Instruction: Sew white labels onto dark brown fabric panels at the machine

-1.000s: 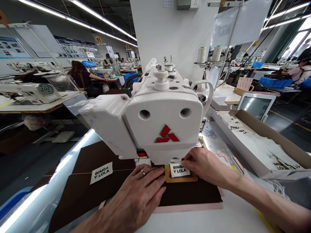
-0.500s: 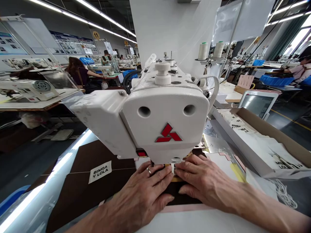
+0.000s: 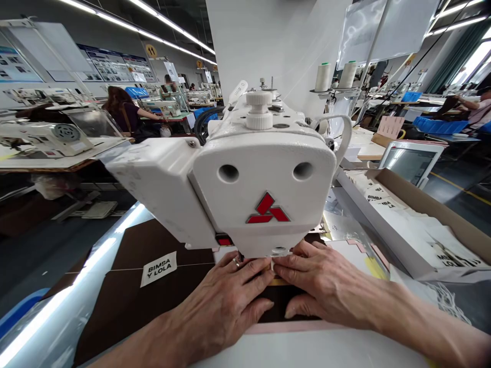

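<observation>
Both hands at the needle area, under the nose of the white Mitsubishi sewing machine head [image 3: 264, 204]. Left hand [image 3: 226, 301] and right hand [image 3: 326, 286] lie flat, fingers spread, pressing down. Neither grip is clenched: both are released, with no object grasped, and the fingertips nearly meet just below the presser foot [image 3: 279, 251].

Between them sits a white label [image 3: 273, 263] on a tan patch [image 3: 278, 281]. Both are almost fully hidden by the fingers and the machine, so only slivers show. The patch sliver runs left-right across the view, crosswise to the machine's front face. Exact label edges can't be told.

The patch lies on a dark brown panel [image 3: 284, 301], which sits on a pink backing sheet [image 3: 284, 327] on the white tabletop [image 3: 307, 347]. The panel extends left under the head, with a thin pale seam line [image 3: 172, 266] running roughly left-right.

A second BIMBA Y LOLA label [image 3: 158, 269] lies on the panel, left of the head and well apart from the left hand, with its text slightly tilted, rising rightward.

To the right, just beyond the right hand: a shiny clear sheet [image 3: 345, 227], then a cardboard box [image 3: 406, 191] holding printed white fabric pieces [image 3: 422, 235].
</observation>
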Demonstrator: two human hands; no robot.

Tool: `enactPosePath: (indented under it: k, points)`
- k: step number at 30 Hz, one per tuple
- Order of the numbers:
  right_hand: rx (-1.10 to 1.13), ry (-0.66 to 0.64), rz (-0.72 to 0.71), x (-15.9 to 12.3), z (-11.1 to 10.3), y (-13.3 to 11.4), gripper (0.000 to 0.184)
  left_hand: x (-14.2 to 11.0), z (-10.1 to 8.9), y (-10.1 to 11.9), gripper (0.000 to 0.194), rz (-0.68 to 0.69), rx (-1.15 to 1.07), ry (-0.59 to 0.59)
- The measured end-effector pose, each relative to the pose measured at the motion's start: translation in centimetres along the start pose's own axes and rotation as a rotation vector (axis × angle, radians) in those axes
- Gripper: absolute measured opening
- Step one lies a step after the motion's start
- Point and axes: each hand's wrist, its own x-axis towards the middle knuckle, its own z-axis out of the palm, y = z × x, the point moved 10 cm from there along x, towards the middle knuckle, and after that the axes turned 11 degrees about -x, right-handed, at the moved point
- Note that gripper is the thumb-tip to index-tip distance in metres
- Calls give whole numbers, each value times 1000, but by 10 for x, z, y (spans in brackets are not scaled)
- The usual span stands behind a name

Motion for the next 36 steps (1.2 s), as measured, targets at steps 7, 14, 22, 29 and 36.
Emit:
enactPosePath:
  k: [7,14,22,29,36]
  points:
    - [31,-27,-12,1,1,2,53,-4,0,-6,41,7,26,-71]
    - [45,-16,-15,1,-1,2,52,-1,1,-7,42,41,40,-99]
    - [37,2,-4,0,3,5,57,-11,-2,-9,39,44,31,-97]
    - [49,-18,1,1,5,5,58,-30,-9,-12,37,31,40,-63]
    - [65,-45,13,2,5,6,56,-34,-14,-14,37,1,11,-16]
